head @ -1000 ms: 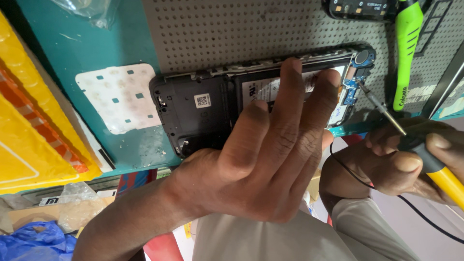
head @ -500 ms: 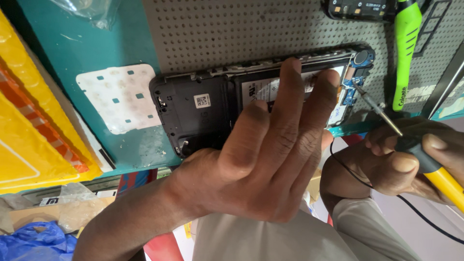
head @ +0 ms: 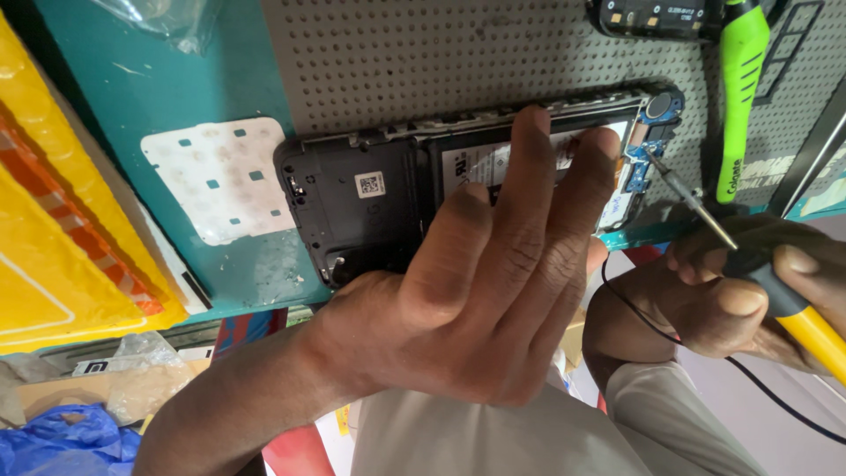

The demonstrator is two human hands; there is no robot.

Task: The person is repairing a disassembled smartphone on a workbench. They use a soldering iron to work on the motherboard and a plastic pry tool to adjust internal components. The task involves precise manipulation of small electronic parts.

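An opened black phone (head: pixel 361 198) with its back cover off lies on a grey perforated mat (head: pixel 423 62). My left hand (head: pixel 476 282) presses flat on the phone, fingertips over its battery area. My right hand (head: pixel 749 282) grips a screwdriver (head: pixel 775 282) with a black and yellow handle. Its metal tip touches the small blue board (head: pixel 648 159) at the phone's right end, under the round camera part (head: pixel 659 106).
A white sheet with small teal squares (head: pixel 220 176) lies on the teal surface left of the phone. Yellow packaging (head: pixel 53 229) is at far left. A green tool (head: pixel 736 97) and another dark device (head: pixel 652 18) lie at top right. A thin black cable (head: pixel 670 339) runs below.
The screwdriver tip has shifted slightly toward the blue board. My left hand stays pressed on the phone.
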